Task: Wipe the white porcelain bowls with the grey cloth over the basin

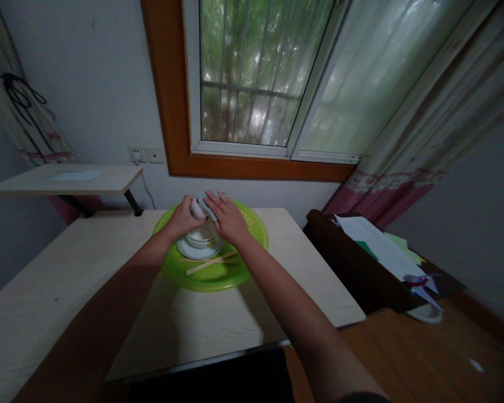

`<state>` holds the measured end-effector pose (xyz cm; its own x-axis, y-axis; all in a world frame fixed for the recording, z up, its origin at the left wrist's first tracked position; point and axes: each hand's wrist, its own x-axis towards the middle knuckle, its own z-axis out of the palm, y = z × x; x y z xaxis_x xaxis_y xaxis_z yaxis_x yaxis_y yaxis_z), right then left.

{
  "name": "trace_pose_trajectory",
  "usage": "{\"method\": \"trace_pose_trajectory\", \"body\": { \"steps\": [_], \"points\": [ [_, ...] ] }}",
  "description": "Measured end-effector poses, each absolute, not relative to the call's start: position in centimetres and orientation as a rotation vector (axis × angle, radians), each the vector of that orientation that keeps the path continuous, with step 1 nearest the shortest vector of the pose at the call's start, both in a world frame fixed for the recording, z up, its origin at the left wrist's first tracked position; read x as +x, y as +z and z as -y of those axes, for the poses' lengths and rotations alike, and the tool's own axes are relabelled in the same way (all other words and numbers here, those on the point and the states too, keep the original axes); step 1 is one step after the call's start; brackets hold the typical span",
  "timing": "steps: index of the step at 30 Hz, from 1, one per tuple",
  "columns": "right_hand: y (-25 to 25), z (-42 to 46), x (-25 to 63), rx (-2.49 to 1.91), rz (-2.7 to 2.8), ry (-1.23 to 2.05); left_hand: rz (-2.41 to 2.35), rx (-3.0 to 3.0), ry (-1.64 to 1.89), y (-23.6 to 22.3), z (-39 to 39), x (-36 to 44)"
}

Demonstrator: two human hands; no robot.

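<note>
My left hand (182, 219) grips a small white cup (198, 209), tilted, above the middle of a round green basket tray (210, 284). Against the cup's right side my right hand (228, 218) presses a pale blue-grey cloth (208, 205), its fingers stretched over it. Below both hands stand stacked white bowls (202, 237) on a white plate (199, 252). Wooden chopsticks (210, 262) lie crossed in the front part of the tray. My fingers hide much of the cup and cloth.
The tray rests on a pale wooden table (302, 268). A raised shelf (63, 180) stands at the table's left rear. Behind are a wall socket (145, 155) and a window (252, 84). Right of the table, papers (373, 246) lie on a dark piece of furniture (340, 263).
</note>
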<state>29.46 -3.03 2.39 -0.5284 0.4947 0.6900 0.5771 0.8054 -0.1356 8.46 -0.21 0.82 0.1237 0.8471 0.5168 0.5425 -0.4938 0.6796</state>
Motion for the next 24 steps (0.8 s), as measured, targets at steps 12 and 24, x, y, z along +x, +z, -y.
{"method": "trace_pose_trajectory", "body": {
  "steps": [12,24],
  "points": [
    [0.1,0.6,30.2,-1.014,1.912,0.137,-1.356,1.925,1.463,-0.4,-1.4,7.3],
    [2.5,3.4,29.1,-0.587,2.389,-0.133,-1.301,1.869,1.476,0.4,-1.0,7.5]
  ]
}}
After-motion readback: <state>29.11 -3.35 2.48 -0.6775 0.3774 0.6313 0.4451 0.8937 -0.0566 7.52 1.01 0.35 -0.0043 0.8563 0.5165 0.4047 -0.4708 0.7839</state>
